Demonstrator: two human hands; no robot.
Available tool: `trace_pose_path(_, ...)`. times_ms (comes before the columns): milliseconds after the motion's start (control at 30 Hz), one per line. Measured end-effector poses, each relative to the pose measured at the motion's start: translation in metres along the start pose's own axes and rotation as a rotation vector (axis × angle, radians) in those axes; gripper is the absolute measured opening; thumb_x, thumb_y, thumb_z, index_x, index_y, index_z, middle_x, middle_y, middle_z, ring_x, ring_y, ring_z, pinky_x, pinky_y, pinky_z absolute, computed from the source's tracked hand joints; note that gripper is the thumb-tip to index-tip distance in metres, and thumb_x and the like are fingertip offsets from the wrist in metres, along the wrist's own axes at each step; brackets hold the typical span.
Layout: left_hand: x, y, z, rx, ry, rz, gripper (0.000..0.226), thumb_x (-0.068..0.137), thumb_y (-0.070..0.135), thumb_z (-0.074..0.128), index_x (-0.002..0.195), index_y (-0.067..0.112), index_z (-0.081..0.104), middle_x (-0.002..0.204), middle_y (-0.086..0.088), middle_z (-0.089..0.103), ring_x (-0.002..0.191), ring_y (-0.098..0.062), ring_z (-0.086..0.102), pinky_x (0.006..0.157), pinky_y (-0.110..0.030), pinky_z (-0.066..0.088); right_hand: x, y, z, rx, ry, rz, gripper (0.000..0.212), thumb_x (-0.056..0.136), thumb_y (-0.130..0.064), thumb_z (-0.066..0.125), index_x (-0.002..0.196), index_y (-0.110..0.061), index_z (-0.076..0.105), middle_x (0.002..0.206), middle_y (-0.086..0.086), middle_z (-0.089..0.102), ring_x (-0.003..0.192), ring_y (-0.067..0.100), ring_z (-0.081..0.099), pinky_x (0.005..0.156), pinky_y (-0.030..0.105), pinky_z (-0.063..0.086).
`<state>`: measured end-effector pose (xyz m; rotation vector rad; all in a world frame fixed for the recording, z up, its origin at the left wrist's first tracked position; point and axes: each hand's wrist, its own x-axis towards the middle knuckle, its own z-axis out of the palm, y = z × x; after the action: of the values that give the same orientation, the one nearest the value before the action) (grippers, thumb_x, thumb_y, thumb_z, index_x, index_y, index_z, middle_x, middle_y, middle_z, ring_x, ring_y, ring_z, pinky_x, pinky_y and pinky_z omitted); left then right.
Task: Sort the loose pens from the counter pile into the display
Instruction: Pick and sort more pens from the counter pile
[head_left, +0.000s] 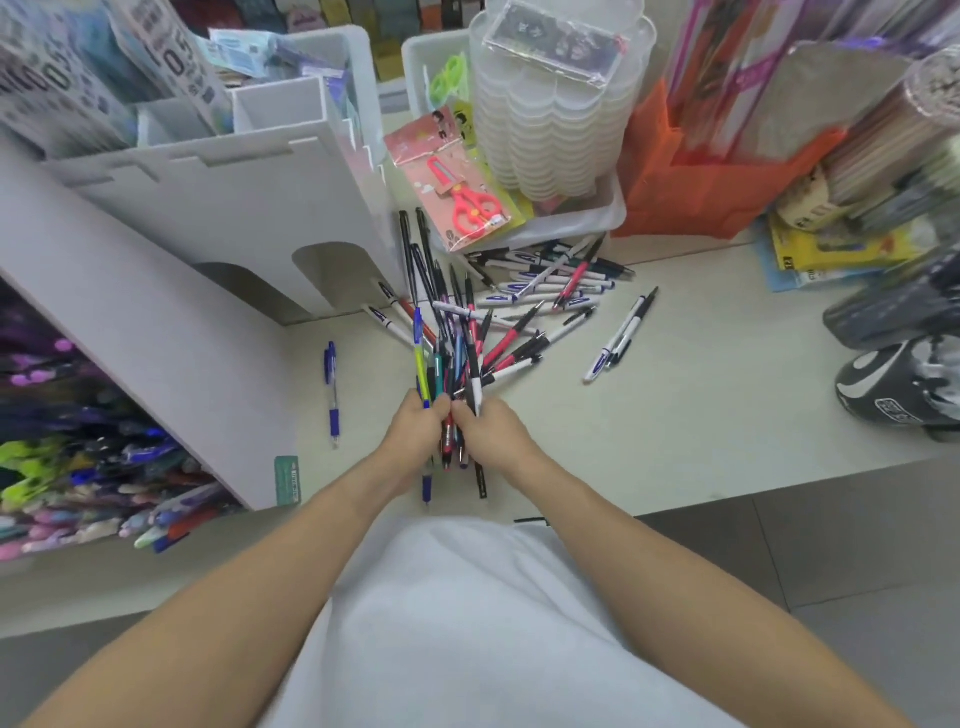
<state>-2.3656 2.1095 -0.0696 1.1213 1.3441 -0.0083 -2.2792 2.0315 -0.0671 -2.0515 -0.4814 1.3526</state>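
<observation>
Mixed-colour pen bundle (451, 374) fans upward over pale counter (675, 415) | left hand (415, 423) and right hand (491, 428) both clasp its lower end | loose pile (545, 280) beyond, white display (171, 291) left | risk: splayed, uneven pens may slip out.

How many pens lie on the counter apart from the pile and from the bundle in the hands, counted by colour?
Blue pen, left of the pile: 1
White pens, right of the pile, side by side: 2
Total: 3
</observation>
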Motion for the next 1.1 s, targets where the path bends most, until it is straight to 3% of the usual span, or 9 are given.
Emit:
trace_pose_path(133,-0.008,-0.001,-0.01,-0.171,-0.111,-0.054,0.042,0.101,0.047,0.051,0.13,0.016,0.049,0.119,-0.008,0.068,0.108,-0.025,0.067,0.07,-0.034,0.057,-0.004,-0.009,0.016,-0.155,-0.062,0.078,0.062,0.103,-0.051,0.026,0.146,-0.009,0.041,0.144,0.023,0.047,0.134,0.042,0.042,0.113,0.051,0.035)
trace_pose_path(233,-0.016,0.002,-0.02,-0.251,-0.21,-0.026,0.041,0.095,0.043,0.062,0.127,0.016,0.058,0.112,-0.007,0.074,0.1,-0.02,0.072,0.072,-0.034,0.057,-0.006,-0.018,0.014,-0.288,-0.203,0.068,0.05,0.107,-0.024,0.023,0.154,-0.005,0.028,0.156,0.023,0.032,0.142,0.046,0.026,0.118,0.053,0.023)
trace_pose_path(333,-0.019,0.003,-0.031,-0.24,-0.271,0.008,0.044,0.085,0.039,0.071,0.118,0.01,0.064,0.096,-0.008,0.074,0.084,-0.018,0.073,0.064,-0.033,0.057,-0.008,-0.023,0.003,-0.251,-0.307,-0.015,0.039,0.105,-0.025,0.036,0.132,-0.003,0.052,0.119,0.019,0.063,0.108,0.034,0.057,0.09,0.04,0.05)
trace_pose_path(400,-0.02,0.002,-0.036,-0.208,-0.292,0.036,0.043,0.078,0.04,0.074,0.106,0.008,0.065,0.087,-0.008,0.073,0.079,-0.021,0.071,0.062,-0.034,0.057,-0.011,-0.028,-0.002,-0.211,-0.393,-0.059,0.027,0.105,-0.025,0.043,0.105,-0.003,0.059,0.079,0.009,0.059,0.07,0.025,0.055,0.062,0.03,0.048)
trace_pose_path(533,-0.017,0.003,-0.048,-0.184,-0.25,0.052,0.04,0.082,0.032,0.076,0.108,0.004,0.066,0.088,-0.007,0.075,0.081,-0.021,0.071,0.065,-0.032,0.057,-0.017,-0.037,-0.014,0.017,-0.579,-0.103,0.005,0.099,-0.003,0.06,0.104,-0.002,0.062,0.084,0.012,0.062,0.066,0.016,0.064,0.066,0.024,0.056)
trace_pose_path(700,-0.014,0.006,-0.059,-0.01,-0.19,0.153,0.039,0.08,0.019,0.083,0.113,0.015,0.064,0.096,-0.004,0.076,0.086,-0.02,0.073,0.074,-0.034,0.06,-0.013,-0.032,-0.011,0.164,-0.35,-0.111,0.023,0.085,0.006,0.075,0.106,0.011,0.068,0.089,0.024,0.072,0.081,0.024,0.072,0.079,0.036,0.063)
trace_pose_path(867,-0.016,0.002,-0.074,0.091,-0.254,0.135,0.04,0.077,0.023,0.086,0.11,0.017,0.063,0.09,-0.003,0.076,0.087,-0.023,0.073,0.079,-0.039,0.06,-0.021,-0.027,-0.002,0.083,-0.413,-0.141,0.024,0.094,0.004,0.064,0.117,0.01,0.063,0.091,0.014,0.07,0.076,0.015,0.069,0.077,0.03,0.062)
trace_pose_path(1000,-0.023,-0.004,-0.081,0.105,-0.203,0.14,0.035,0.077,0.015,0.083,0.105,0.016,0.063,0.085,-0.007,0.073,0.082,-0.03,0.071,0.08,-0.045,0.06,-0.022,-0.038,-0.008,-0.108,-0.437,-0.117,0.018,0.1,-0.014,0.059,0.112,-0.006,0.071,0.089,0.0,0.073,0.075,0.01,0.064,0.073,0.027,0.058)
trace_pose_path(1100,-0.03,-0.007,-0.092,0.067,-0.131,0.119,0.032,0.081,0.009,0.078,0.106,0.011,0.059,0.072,-0.009,0.069,0.067,-0.03,0.069,0.065,-0.042,0.059,-0.016,-0.041,-0.013,-0.226,-0.183,-0.112,0.025,0.097,-0.032,0.066,0.112,-0.012,0.067,0.1,0.002,0.07,0.078,0.012,0.064,0.078,0.036,0.059)
